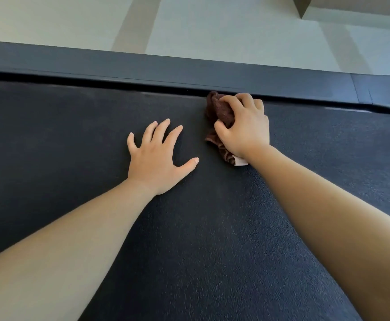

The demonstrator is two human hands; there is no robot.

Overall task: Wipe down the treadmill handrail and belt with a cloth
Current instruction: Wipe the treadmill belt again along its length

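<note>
Pale tiled floor [212,26] lay beyond the treadmill's dark grey side rail [189,70]. Black textured rubber belt [212,228] filled the view. Left hand [157,156] lay flat on it, fingers spread, holding nothing. Right hand [245,126], just beside the left and farther out, had its fingers curled round the bunched brown terry cloth [219,110]. The cloth sat under its palm on the belt, far end at the rail gap. Handrail was not in view. Judged: a flatter wad, even pressure and overlapping strokes along that edge would clean best, left hand bracing.
</note>
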